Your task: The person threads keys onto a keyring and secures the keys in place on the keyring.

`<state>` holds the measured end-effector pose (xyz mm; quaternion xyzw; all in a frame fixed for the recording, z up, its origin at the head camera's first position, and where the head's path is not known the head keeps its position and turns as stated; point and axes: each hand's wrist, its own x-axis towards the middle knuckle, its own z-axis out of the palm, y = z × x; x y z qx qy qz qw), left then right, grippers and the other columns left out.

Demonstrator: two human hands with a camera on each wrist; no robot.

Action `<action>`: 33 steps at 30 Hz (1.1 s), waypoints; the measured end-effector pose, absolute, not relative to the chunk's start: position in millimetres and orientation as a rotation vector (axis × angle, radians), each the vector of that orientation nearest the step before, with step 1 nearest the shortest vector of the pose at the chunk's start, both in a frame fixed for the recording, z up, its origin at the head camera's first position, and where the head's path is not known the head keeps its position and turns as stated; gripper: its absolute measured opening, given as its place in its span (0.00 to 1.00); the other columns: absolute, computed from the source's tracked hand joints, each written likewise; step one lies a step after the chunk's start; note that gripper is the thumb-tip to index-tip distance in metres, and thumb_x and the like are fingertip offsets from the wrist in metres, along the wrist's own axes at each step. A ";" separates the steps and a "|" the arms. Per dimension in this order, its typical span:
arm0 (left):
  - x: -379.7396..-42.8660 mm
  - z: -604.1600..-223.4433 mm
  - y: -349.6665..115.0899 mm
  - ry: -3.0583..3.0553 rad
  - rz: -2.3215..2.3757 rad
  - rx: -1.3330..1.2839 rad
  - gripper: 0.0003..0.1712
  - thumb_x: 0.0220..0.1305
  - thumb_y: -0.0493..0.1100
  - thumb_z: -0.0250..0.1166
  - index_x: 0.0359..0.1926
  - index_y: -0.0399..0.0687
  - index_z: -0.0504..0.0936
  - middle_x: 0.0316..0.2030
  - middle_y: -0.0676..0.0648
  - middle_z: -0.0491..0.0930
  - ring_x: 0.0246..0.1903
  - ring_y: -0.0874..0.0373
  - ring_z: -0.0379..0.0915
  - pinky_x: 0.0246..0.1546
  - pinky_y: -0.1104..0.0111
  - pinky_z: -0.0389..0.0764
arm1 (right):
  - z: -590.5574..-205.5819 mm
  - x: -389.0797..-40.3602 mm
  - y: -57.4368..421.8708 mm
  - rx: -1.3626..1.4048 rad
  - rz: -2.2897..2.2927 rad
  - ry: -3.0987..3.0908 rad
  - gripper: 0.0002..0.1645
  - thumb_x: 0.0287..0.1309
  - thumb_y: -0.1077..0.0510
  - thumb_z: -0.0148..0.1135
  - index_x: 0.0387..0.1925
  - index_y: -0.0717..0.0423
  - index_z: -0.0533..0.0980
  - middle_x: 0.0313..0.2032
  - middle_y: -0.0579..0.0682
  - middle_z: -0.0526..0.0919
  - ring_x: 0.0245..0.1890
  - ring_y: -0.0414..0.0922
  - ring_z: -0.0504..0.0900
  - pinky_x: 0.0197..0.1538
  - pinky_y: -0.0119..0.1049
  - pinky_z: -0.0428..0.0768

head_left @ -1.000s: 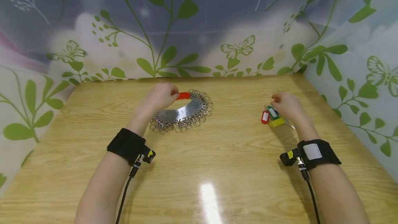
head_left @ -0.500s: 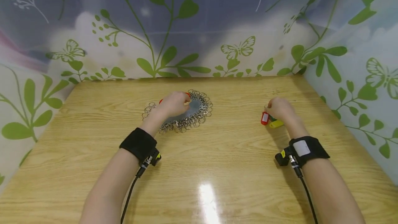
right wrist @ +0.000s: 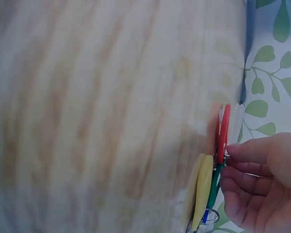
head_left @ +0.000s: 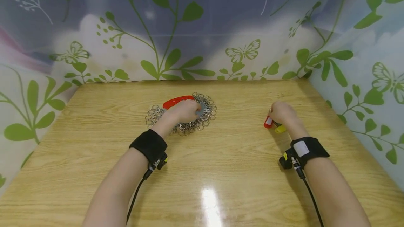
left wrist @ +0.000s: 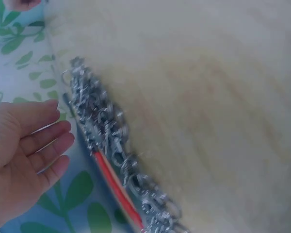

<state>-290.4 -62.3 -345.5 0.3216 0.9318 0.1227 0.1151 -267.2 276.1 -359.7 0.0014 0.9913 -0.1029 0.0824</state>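
Observation:
A large crescent-shaped metal key holder [head_left: 206,109] with a red grip [head_left: 176,101] lies on the wooden table, many small rings and clasps fringing its edge. Over its middle hovers my left hand [head_left: 186,110], covering part of the plate. In the left wrist view its fingers [left wrist: 48,150] are loosely bent and hold nothing, beside the ringed edge [left wrist: 106,116]. On the right, my right hand [head_left: 282,111] pinches the small ring of a bunch of key tags. A red tag [right wrist: 224,133], a yellow tag [right wrist: 202,187] and a green tag [right wrist: 215,187] show; blue is barely visible.
The wooden table [head_left: 233,157] runs back to a wall cloth [head_left: 202,45] printed with leaves and butterflies, and more cloth closes in both sides. Each wrist wears a black strap [head_left: 149,145] with a camera and cable.
My left hand has left the red grip and moved right, over the plate. My right hand has shifted slightly left and nearer onto the tags, and the red tag has tilted.

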 end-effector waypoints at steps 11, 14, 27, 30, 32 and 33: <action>-287.1 -351.1 -46.3 2.719 0.242 1.014 0.16 0.65 0.41 0.59 0.52 0.44 0.79 0.51 0.46 0.77 0.51 0.52 0.73 0.50 0.61 0.72 | -356.9 -267.0 273.5 -0.042 -0.335 2.968 0.14 0.59 0.61 0.51 0.41 0.69 0.76 0.41 0.63 0.79 0.36 0.54 0.76 0.38 0.48 0.74; -286.8 -351.0 -41.9 2.714 0.252 1.012 0.11 0.65 0.40 0.58 0.46 0.44 0.81 0.43 0.45 0.78 0.42 0.53 0.74 0.43 0.64 0.73 | -352.2 -265.6 269.9 -0.062 -0.371 2.981 0.15 0.61 0.60 0.50 0.42 0.68 0.75 0.40 0.63 0.78 0.35 0.54 0.76 0.38 0.48 0.74; -286.2 -355.1 -31.8 2.778 0.086 1.103 0.12 0.65 0.43 0.59 0.47 0.48 0.82 0.44 0.48 0.80 0.44 0.53 0.75 0.45 0.63 0.74 | -336.1 -259.4 239.2 -0.204 -0.473 3.051 0.12 0.63 0.58 0.51 0.34 0.62 0.77 0.28 0.54 0.79 0.23 0.47 0.72 0.26 0.38 0.67; -286.8 -356.3 -29.2 2.815 0.061 1.098 0.11 0.65 0.44 0.59 0.44 0.49 0.83 0.42 0.50 0.80 0.42 0.54 0.76 0.47 0.62 0.73 | -333.5 -257.3 230.8 -0.240 -0.489 3.068 0.11 0.62 0.58 0.51 0.35 0.62 0.76 0.27 0.54 0.79 0.22 0.46 0.71 0.26 0.38 0.67; -286.9 -356.7 -26.9 2.836 0.036 1.096 0.10 0.65 0.44 0.59 0.43 0.50 0.83 0.41 0.50 0.80 0.42 0.55 0.76 0.48 0.61 0.72 | -331.8 -255.6 225.4 -0.259 -0.500 3.075 0.11 0.62 0.58 0.52 0.36 0.63 0.77 0.27 0.53 0.79 0.22 0.46 0.71 0.26 0.38 0.68; -286.7 -356.7 -25.3 2.848 0.022 1.097 0.10 0.64 0.44 0.59 0.43 0.50 0.84 0.41 0.51 0.81 0.42 0.55 0.76 0.48 0.61 0.71 | -331.0 -255.0 223.0 -0.271 -0.502 3.081 0.11 0.62 0.59 0.52 0.36 0.63 0.77 0.27 0.53 0.79 0.22 0.46 0.72 0.26 0.38 0.69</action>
